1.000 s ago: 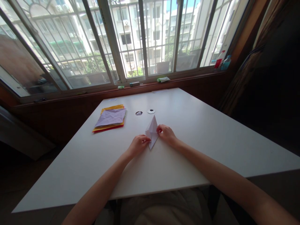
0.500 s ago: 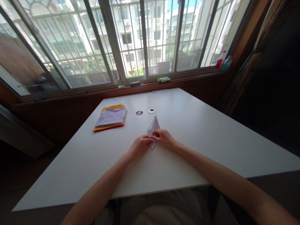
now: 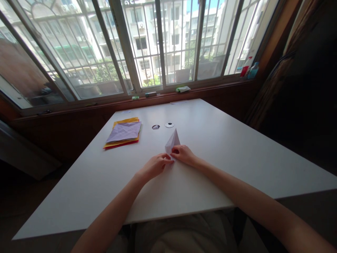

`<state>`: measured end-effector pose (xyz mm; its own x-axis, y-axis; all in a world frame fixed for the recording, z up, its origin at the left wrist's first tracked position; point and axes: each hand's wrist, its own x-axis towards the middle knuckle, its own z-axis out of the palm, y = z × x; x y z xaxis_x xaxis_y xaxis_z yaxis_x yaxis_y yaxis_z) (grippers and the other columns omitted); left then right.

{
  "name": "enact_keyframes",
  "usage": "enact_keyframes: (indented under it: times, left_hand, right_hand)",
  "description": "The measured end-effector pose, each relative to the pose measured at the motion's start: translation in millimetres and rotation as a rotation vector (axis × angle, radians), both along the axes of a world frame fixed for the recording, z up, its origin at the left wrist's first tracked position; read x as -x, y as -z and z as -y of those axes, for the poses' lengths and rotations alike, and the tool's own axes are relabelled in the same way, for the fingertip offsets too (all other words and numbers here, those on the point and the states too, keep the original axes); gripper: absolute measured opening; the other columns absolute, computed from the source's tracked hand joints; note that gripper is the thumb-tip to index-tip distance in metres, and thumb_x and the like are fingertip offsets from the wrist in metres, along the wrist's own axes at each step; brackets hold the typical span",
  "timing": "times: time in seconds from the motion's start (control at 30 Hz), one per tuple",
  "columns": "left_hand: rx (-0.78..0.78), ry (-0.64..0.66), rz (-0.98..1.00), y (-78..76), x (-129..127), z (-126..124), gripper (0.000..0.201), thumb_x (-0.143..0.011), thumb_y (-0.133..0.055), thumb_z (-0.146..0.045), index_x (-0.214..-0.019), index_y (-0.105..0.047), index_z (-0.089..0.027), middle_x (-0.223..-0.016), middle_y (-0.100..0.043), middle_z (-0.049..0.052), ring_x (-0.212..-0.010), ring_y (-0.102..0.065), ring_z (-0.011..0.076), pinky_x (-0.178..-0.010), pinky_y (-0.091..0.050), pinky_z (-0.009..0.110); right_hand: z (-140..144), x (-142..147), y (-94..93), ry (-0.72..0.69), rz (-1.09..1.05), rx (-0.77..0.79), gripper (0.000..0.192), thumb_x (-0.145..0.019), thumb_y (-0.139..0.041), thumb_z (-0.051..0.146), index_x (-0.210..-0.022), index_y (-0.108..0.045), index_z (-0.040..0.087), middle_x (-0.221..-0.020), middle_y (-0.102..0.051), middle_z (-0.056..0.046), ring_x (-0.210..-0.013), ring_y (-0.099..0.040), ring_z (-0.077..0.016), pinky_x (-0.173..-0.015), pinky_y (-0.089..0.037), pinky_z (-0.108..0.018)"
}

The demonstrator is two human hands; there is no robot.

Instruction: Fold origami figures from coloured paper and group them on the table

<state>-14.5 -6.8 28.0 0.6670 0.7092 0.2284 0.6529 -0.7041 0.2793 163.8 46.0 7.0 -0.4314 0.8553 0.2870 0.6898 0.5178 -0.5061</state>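
Both hands, left [image 3: 154, 166] and right [image 3: 184, 155], pinch the near end of the paper [image 3: 172, 142] lying mid-surface [image 3: 223, 147], already folded to a narrow point, further creases apparently remaining; sheet stack [image 3: 123, 133] untouched to the left.

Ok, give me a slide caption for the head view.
Both hands, left and right, press a folded white paper on a white table by a window.

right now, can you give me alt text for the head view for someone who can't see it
Two bare hands press on a pale folded paper on a white table: the left hand and right hand meet at its near end. A stack of coloured paper sheets lies to the left, beneath a barred window.
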Motion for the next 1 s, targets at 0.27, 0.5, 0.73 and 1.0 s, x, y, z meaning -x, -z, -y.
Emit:
enact_keyframes:
  times: [0.27,0.5,0.73,1.0]
  left_hand:
    - [0.137,0.032,-0.031,-8.1,9,3,0.043,-0.075,-0.043,-0.006,-0.103,-0.06,-0.033,-0.121,-0.052,-0.002,-0.103,-0.054,0.0173,-0.085,-0.043,0.027]
    - [0.264,0.14,-0.002,-10.6,16,0,0.036,-0.08,-0.043,-0.013,-0.108,-0.057,-0.031,-0.127,-0.046,-0.001,-0.117,-0.043,0.0178,-0.094,-0.038,0.031]
    - [0.105,0.059,0.088,-8.9,8,-3,0.028,-0.08,-0.044,-0.015,-0.102,-0.059,-0.025,-0.112,-0.059,0.001,-0.104,-0.054,0.0167,-0.088,-0.042,0.027]
    - [0.077,0.116,0.049,-7.8,7,-3,0.024,-0.079,-0.047,-0.018,-0.097,-0.062,-0.025,-0.109,-0.061,0.002,-0.109,-0.05,0.0181,-0.095,-0.036,0.031]
  right_hand:
    - [2,-1,-2.8,-0.008,-0.011,0.02,0.013,-0.072,-0.053,0.024,-0.065,-0.061,0.016,-0.065,-0.061,-0.001,-0.056,-0.049,-0.01,-0.051,-0.03,-0.019]
    - [0,-2,0.0,-0.03,-0.027,0.019,0.012,-0.071,-0.054,0.023,-0.066,-0.061,0.015,-0.064,-0.061,-0.001,-0.056,-0.048,-0.0097,-0.052,-0.03,-0.019]
    - [-1,-2,-0.3,-0.041,-0.014,0.024,0.014,-0.072,-0.053,0.026,-0.066,-0.061,0.015,-0.063,-0.061,-0.001,-0.056,-0.05,-0.0102,-0.052,-0.032,-0.019]
    - [1,0,-3.4,0.045,-0.016,0.002,0.017,-0.074,-0.052,0.032,-0.072,-0.061,0.017,-0.068,-0.064,-0.002,-0.059,-0.053,-0.0117,-0.055,-0.034,-0.021]
